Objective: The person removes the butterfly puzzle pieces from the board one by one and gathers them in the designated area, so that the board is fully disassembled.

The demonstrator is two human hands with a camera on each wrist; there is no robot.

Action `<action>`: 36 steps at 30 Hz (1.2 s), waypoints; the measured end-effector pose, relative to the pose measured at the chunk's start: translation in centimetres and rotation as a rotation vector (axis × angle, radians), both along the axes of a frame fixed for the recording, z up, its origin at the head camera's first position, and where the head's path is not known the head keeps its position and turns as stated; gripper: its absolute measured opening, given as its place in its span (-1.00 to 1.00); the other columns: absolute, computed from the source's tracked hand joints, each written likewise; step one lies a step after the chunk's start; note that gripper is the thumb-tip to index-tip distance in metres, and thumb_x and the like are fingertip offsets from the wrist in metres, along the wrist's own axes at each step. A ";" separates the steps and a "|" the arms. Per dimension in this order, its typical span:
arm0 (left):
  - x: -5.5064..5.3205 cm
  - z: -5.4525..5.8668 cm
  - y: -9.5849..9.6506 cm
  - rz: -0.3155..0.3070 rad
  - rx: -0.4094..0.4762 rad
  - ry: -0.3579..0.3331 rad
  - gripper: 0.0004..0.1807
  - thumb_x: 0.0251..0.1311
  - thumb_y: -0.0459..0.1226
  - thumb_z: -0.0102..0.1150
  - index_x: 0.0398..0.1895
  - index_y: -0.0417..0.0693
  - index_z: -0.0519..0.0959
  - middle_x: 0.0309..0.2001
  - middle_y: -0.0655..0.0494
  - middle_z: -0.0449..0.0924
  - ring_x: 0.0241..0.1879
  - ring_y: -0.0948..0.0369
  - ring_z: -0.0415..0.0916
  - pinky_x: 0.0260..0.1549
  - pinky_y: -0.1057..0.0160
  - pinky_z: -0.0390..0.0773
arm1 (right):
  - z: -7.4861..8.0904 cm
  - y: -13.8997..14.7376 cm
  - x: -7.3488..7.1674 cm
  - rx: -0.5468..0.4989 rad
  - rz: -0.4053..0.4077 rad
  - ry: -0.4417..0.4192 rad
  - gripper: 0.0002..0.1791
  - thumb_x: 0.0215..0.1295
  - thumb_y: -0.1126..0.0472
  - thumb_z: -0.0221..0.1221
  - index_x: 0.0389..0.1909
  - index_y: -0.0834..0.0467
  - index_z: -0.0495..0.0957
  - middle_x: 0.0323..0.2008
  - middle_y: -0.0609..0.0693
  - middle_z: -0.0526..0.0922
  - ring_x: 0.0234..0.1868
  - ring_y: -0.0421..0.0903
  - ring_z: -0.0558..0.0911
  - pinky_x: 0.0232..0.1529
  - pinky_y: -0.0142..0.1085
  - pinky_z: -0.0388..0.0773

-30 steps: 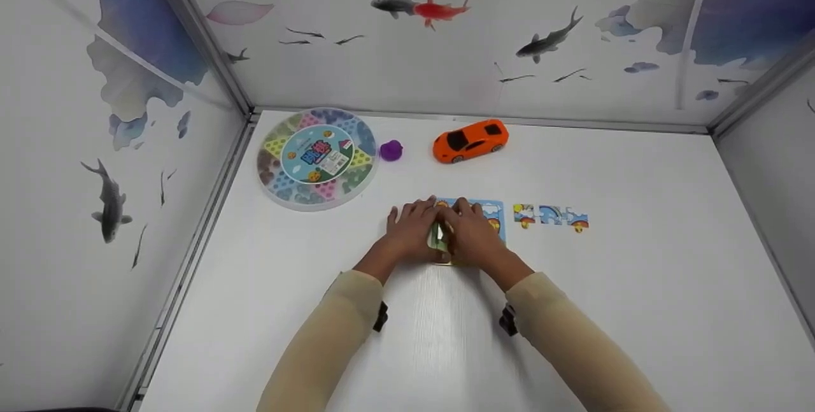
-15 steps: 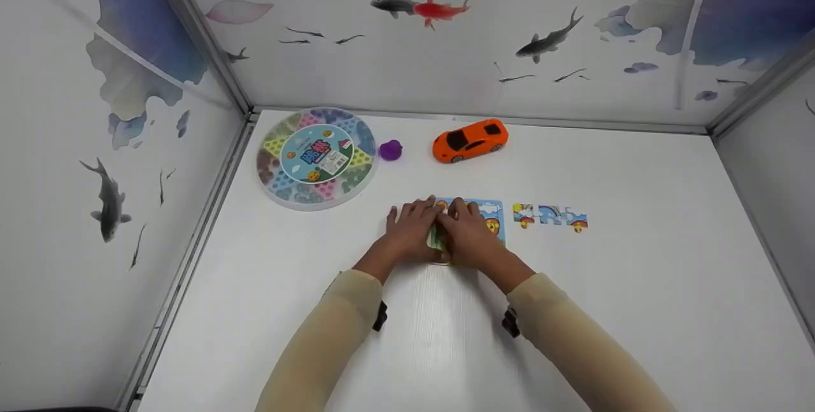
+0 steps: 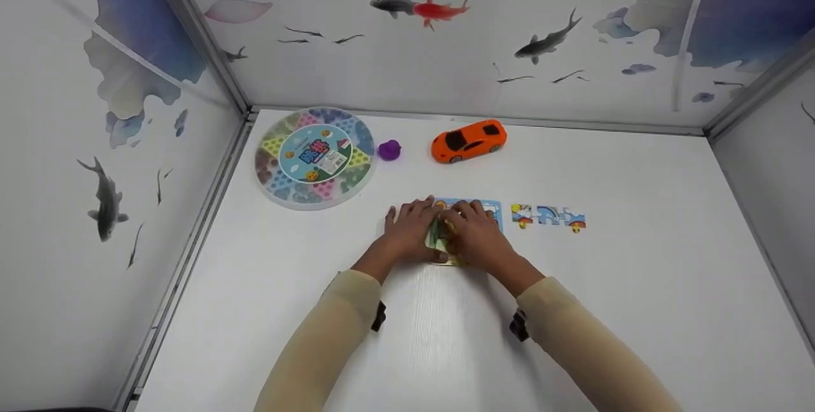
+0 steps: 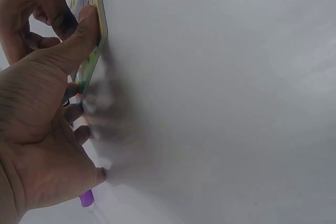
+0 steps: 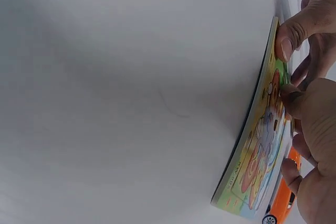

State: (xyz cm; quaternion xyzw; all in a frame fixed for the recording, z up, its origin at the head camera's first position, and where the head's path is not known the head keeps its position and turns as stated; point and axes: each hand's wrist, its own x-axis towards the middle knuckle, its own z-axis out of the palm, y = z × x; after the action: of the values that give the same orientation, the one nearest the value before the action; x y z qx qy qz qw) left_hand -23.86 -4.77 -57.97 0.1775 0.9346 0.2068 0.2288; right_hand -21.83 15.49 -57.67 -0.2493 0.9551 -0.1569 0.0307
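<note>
A picture puzzle board [image 3: 439, 256] with a blue upper border lies on the table under both hands. My left hand [image 3: 411, 230] grips its left side; the thumb [image 4: 84, 32] lies on the near edge in the left wrist view. Over the middle of the board, my right hand [image 3: 481, 234] has curled fingers and pinches what looks like a green-edged puzzle piece [image 5: 286, 78], mostly hidden by the fingertips. In the right wrist view its thumb comes down close to the board's printed face. Loose puzzle pieces [image 3: 548, 214] lie in a row right of the board.
Behind the hands stand an orange toy car [image 3: 469, 142], a small purple toy [image 3: 389, 150] and a round game box [image 3: 275, 190] with a clear rim. Patterned white panels [image 3: 484, 90] wall in the white table [image 3: 637, 310] at the back and sides.
My right hand has shifted slightly right and its wrist has swung outward. The pale gap seen between the hands at first now shows green. My left hand stays at the board's left side.
</note>
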 end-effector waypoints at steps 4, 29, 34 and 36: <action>0.3 0.7 0.1 -0.010 -0.024 0.008 0.20 0.29 0.21 0.53 0.84 0.22 0.04 0.86 0.15 -0.16 0.82 -0.07 -0.16 0.74 -0.41 -0.21 | -0.2 1.1 0.0 -0.060 -0.003 -0.001 -0.49 0.45 0.28 0.45 0.34 0.05 0.56 0.35 0.11 0.58 0.39 0.20 0.50 0.38 0.35 0.55; 0.9 1.5 0.0 0.001 -0.005 0.008 0.18 0.32 0.16 0.54 0.84 0.21 0.04 0.86 0.12 -0.16 0.82 -0.07 -0.17 0.75 -0.39 -0.25 | -0.6 10.3 1.7 -0.154 -0.080 -0.022 -0.55 0.50 0.28 0.41 0.34 0.12 0.60 0.31 0.12 0.59 0.41 0.19 0.52 0.53 0.26 0.48; 0.9 1.5 0.1 0.000 -0.007 0.007 0.18 0.32 0.15 0.54 0.84 0.21 0.04 0.86 0.11 -0.17 0.82 -0.08 -0.16 0.74 -0.40 -0.24 | -0.5 11.7 2.2 -0.163 -0.099 -0.024 -0.56 0.49 0.31 0.41 0.32 0.15 0.61 0.32 0.16 0.54 0.43 0.22 0.53 0.50 0.24 0.53; 0.8 1.5 0.1 -0.001 -0.010 0.008 0.18 0.31 0.16 0.54 0.84 0.22 0.04 0.86 0.11 -0.17 0.82 -0.08 -0.16 0.74 -0.40 -0.24 | -0.5 12.2 2.4 -0.168 -0.103 -0.020 -0.57 0.48 0.32 0.42 0.30 0.16 0.61 0.31 0.16 0.52 0.41 0.22 0.55 0.47 0.22 0.57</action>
State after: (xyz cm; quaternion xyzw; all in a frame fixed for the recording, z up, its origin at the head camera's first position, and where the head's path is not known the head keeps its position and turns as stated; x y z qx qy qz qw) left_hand -23.02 -4.70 -56.50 0.1776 0.9364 0.2013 0.2259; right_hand -19.44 27.72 -58.21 -0.1999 0.9498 -0.2404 0.0112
